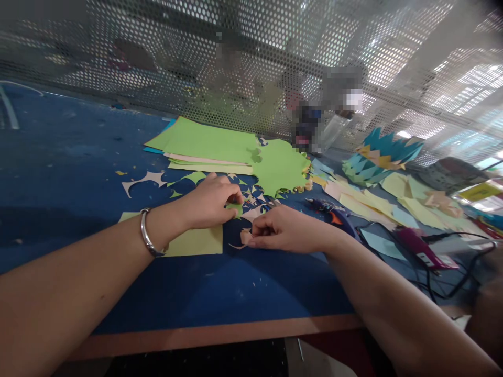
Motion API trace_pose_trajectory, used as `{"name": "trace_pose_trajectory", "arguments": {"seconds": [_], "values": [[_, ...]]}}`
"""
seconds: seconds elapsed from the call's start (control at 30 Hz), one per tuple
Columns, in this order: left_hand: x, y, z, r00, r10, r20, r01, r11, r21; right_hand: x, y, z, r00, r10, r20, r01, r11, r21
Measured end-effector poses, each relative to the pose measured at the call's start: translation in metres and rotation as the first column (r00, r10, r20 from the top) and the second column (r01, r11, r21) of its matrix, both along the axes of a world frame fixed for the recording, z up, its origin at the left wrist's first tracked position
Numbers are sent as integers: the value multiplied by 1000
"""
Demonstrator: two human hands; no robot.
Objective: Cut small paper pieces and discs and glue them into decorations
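Observation:
My left hand [212, 201], with a silver bangle on its wrist, is closed in a pinch on a small green paper piece [234, 210]. Just to the right, my right hand [285, 229] is also closed, its thumb and fingertips on a small peach paper piece [245, 237]. A pale yellow paper sheet [196, 242] lies flat beneath my left wrist. Beyond both hands are scattered paper offcuts [149, 180] and a large green paper shape [281, 165] with a jagged edge. What lies under my right palm is hidden.
Green paper sheets [208, 139] are stacked at the back by a perforated metal screen [243, 63]. On the right stand a blue paper crown [381, 154], loose paper strips [365, 201], a dark blue tool [338, 214] with an orange part, and a magenta device [426, 248] among black cables.

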State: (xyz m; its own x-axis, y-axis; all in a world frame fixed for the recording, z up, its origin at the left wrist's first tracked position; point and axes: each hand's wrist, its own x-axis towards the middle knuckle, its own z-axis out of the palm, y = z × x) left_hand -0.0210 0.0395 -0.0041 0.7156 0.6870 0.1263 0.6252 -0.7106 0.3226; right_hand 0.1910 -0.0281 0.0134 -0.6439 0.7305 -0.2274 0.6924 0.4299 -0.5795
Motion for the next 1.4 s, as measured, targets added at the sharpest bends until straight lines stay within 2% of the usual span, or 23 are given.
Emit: {"name": "trace_pose_trajectory", "arguments": {"seconds": [0.13,0.3,0.37,0.47,0.53,0.63,0.7,0.77,0.93,1.03,1.17,1.33,1.4], "values": [[5,2,1,999,22,29,-21,999,-34,0,0,0,998,-55,-9,56,998,21],[2,7,2,997,7,80,-3,999,-50,2,-3,1,984,-143,-107,141,990,-31],[-2,9,2,995,-2,99,10,997,-81,1,-3,1,976,-170,-134,174,984,21],[-8,11,4,976,63,209,-20,980,-199,1,-2,-1,964,-188,-190,226,953,204],[-10,10,6,926,164,341,-33,933,-360,1,-2,-3,954,-181,-240,257,905,338],[-8,4,8,788,356,503,26,796,-605,2,-2,-6,949,-141,-281,274,810,519],[-4,0,8,703,452,549,87,712,-697,3,-2,-9,952,-101,-288,262,755,601],[-1,-3,8,654,500,567,137,659,-739,4,-2,-11,953,-77,-291,256,719,646],[3,-9,9,654,518,552,202,584,-787,5,-1,-11,965,-43,-259,219,678,702],[4,-12,10,660,541,522,192,550,-813,5,0,-9,966,-30,-257,209,673,709],[6,-12,7,619,587,521,197,525,-828,6,0,-10,958,-19,-286,221,684,695],[7,-13,4,615,608,502,247,456,-855,6,0,-10,957,-29,-289,234,669,706],[8,-15,5,609,605,513,276,444,-852,6,-1,-9,951,-50,-306,260,666,699]]}}
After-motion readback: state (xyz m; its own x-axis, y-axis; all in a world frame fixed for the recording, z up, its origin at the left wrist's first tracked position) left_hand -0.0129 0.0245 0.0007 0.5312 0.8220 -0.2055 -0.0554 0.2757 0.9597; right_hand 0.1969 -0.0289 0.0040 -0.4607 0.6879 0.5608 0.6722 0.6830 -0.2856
